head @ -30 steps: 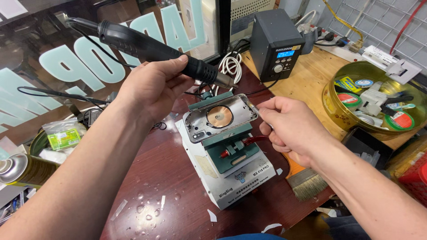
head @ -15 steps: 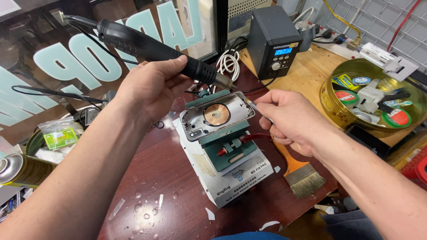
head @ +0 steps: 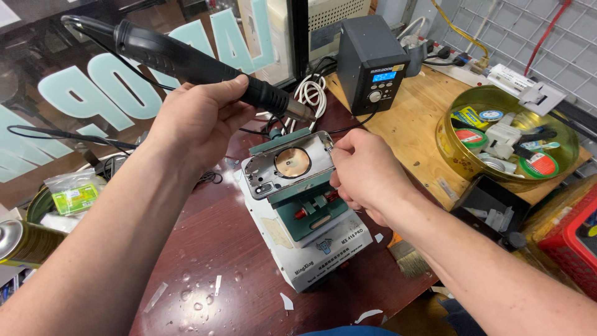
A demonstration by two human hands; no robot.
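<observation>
Head view: left hand [head: 199, 121] wrapped tight round black hot-air handle [head: 186, 62], nozzle angled down twd top edge of phone frame [head: 289, 165]. Frame lies flat, clamped on green-and-white fixture [head: 305, 230] at centre of dark red-brown tabletop [head: 211, 249] — droplets & pale scraps of tape on the wood near front edge. Right hand [head: 367, 177] closed at frame's right edge, fingers pinched together; what it pinches can't be told. Behind: grey station box w/ blue display [head: 373, 62] on lighter wooden board [head: 416, 130], round gold tin [head: 454, 155] of tape rolls to the right, red crate [head: 569, 239] at far right, wire grid wall beyond — small brush [head: 407, 255] just beside fixture.
</observation>
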